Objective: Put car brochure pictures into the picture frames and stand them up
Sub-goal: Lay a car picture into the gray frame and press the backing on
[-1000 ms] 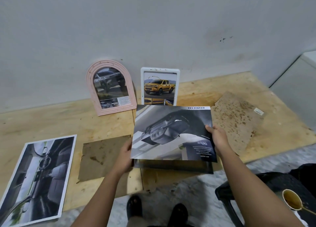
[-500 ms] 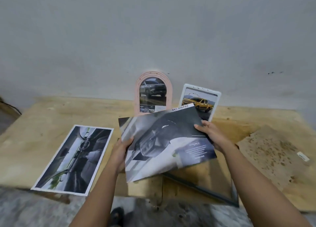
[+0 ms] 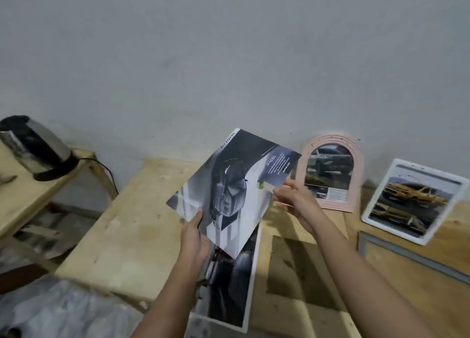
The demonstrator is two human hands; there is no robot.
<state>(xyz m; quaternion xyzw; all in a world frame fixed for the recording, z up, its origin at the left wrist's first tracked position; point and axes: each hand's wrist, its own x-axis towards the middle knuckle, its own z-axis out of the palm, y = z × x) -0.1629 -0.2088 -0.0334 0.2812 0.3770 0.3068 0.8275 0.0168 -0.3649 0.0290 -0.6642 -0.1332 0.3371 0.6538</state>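
Grey-toned brochure page [image 3: 229, 190], car seen from above, is held in the air over the wooden table [image 3: 132, 231], tilted with one corner pointing at the far wall.

Head view:
- Left hand [image 3: 193, 233] pinches the page's near-left edge, thumb on the printed side, fingers hidden beneath.
- Right hand [image 3: 290, 200] grips the right edge, fingers curled around it.
- A second brochure sheet [image 3: 229, 281] lies flat on the table under the held page, partly covered by it and by the left forearm.
- A brown backing board [image 3: 300, 266] lies flat just right of that sheet.
- Pink arched frame [image 3: 330, 177] stands against the far wall with a car picture inside.
- White rectangular frame [image 3: 412, 200], right of the pink one, stands tilted and shows a yellow pickup.
- A dark grey frame [image 3: 412, 255] lies flat near the white one, cut off by the right edge.
- Far left: a metal kettle [image 3: 38, 147] on a separate wooden bench [image 3: 23, 197].
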